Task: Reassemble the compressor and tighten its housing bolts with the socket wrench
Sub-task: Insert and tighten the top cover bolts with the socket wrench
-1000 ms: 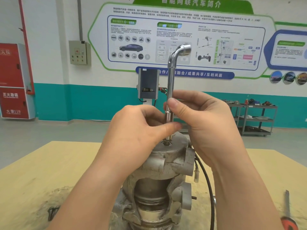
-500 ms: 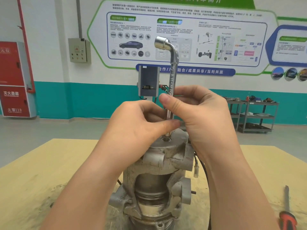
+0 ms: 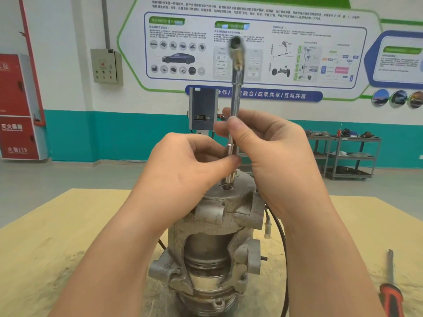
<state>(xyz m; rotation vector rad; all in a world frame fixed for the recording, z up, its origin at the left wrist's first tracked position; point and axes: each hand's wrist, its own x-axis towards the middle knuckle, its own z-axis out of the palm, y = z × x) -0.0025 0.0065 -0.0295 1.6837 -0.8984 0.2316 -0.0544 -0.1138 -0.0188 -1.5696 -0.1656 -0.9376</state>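
A grey metal compressor (image 3: 215, 243) stands upright on the wooden table (image 3: 57, 236), its cutaway side facing me. A chrome L-shaped socket wrench (image 3: 235, 88) stands vertically with its lower end in the top of the housing. Its bent upper end is blurred and points toward me. My left hand (image 3: 183, 170) pinches the lower shaft just above the housing. My right hand (image 3: 270, 152) grips the shaft a little higher, thumb in front.
A red-handled screwdriver (image 3: 391, 291) lies on the table at the right. A black cable (image 3: 282, 243) loops beside the compressor. Metal shelf carts (image 3: 348, 154) stand by the far wall, and a red cabinet (image 3: 18, 106) is at the left.
The wrench has been spun about its upright shaft: its bent head pointed right, then left, and now faces me. Both hands stay on the shaft.
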